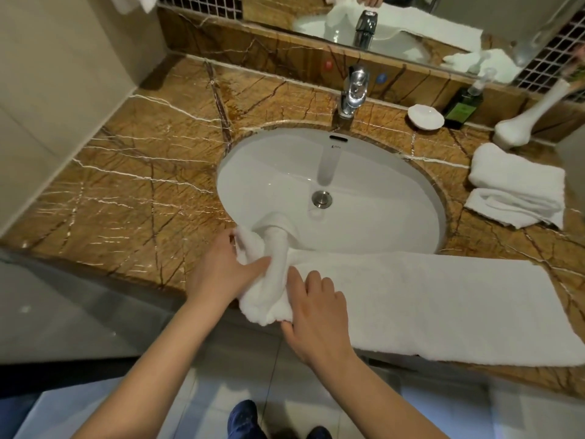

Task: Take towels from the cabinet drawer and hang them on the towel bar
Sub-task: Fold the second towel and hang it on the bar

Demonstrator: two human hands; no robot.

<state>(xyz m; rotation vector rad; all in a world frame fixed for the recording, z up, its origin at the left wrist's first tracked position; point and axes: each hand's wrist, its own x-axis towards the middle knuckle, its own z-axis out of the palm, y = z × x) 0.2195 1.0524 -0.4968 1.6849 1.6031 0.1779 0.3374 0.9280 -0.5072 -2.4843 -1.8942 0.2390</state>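
Note:
A long white towel (443,299) lies flat along the front edge of the brown marble counter (136,185), and its left end is bunched into a thick roll (269,286) that reaches into the sink. My left hand (221,270) grips that bunched end from the left. My right hand (316,312) holds the roll from the right, fingers on top and thumb under its near end. A folded white towel (519,185) rests on the counter at the right. A white towel corner (139,1) hangs at the top left. The cabinet drawer and towel bar are out of view.
A white oval sink (332,185) with a chrome faucet (354,90) sits in the counter. Behind it at the right are a white soap dish (425,117), a dark green bottle (463,106) and a white vase (525,118). A mirror (395,20) runs along the back.

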